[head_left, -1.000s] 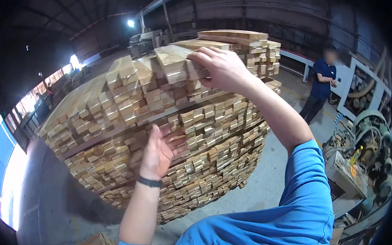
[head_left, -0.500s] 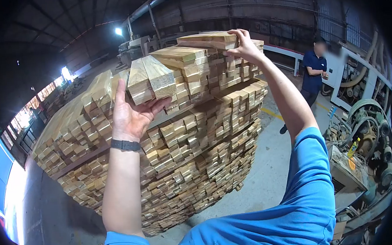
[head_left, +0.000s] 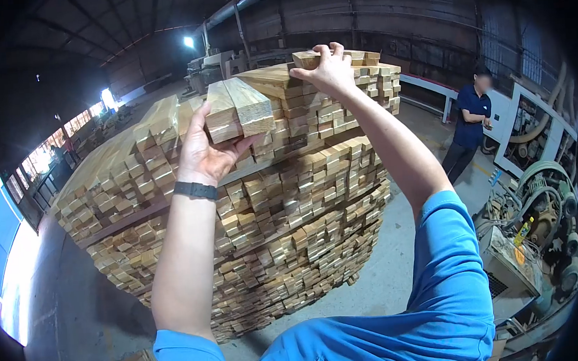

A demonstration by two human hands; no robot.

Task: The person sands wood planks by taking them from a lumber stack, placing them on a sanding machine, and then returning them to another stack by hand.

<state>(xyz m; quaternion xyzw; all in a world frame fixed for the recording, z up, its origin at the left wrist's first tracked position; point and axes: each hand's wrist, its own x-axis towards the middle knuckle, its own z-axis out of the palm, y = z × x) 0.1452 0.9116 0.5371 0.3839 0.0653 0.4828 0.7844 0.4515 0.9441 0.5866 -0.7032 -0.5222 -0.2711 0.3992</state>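
A tall stack of sawn wooden strips (head_left: 291, 213) fills the middle of the view, end faces toward me. My left hand (head_left: 206, 147) is wrapped under and beside the near ends of two light wooden pieces (head_left: 238, 107), thumb at their left side, fingers underneath. On top of the stack, farther right, my right hand (head_left: 327, 71) arches over a wooden piece (head_left: 305, 61), fingers bent over its upper face and thumb at its left. Its palm side is hidden.
At the right a person (head_left: 472, 116) in dark clothes stands beside a white machine frame (head_left: 509, 157). Nearer are hoses and motors (head_left: 535, 198) and a metal box (head_left: 505, 260). A bright doorway lies at the far left.
My right hand has moved left along the top of the stack, closer to my left hand. My left hand keeps its hold on the two pieces. The view has shifted slightly.
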